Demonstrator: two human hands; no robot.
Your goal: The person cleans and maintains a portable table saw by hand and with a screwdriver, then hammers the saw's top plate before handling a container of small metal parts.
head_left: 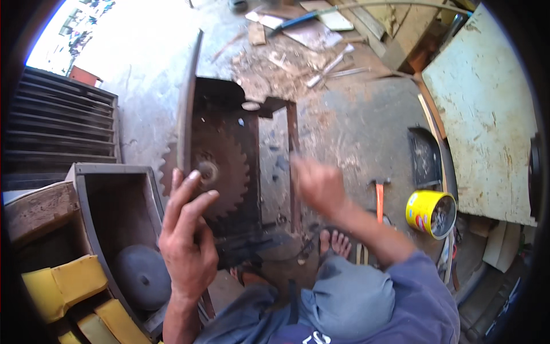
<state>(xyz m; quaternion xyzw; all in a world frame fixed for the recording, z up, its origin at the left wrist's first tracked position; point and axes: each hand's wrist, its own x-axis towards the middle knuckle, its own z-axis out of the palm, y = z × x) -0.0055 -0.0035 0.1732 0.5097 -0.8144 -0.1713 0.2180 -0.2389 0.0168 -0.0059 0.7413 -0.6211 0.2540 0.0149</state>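
Note:
A rusty circular saw blade (229,195) with coarse teeth sits on a dark metal saw frame (293,120) that stands on edge between my legs. Its flat top plate (189,109) shows as a narrow upright edge on the left. My left hand (189,235) grips the near end of that plate, two fingers bent over it beside the blade and the thumb hidden. Over the frame's right-hand bar, my right hand (319,186) is closed in a fist and smeared by motion; whatever it holds is hidden.
An orange-handled hammer (379,200) and a yellow tub (419,212) of small metal pieces stand to the right, near a black tray (424,157). Wood scraps (309,37) litter the far floor. On the left are a grey box (80,189) and yellow blocks (74,281).

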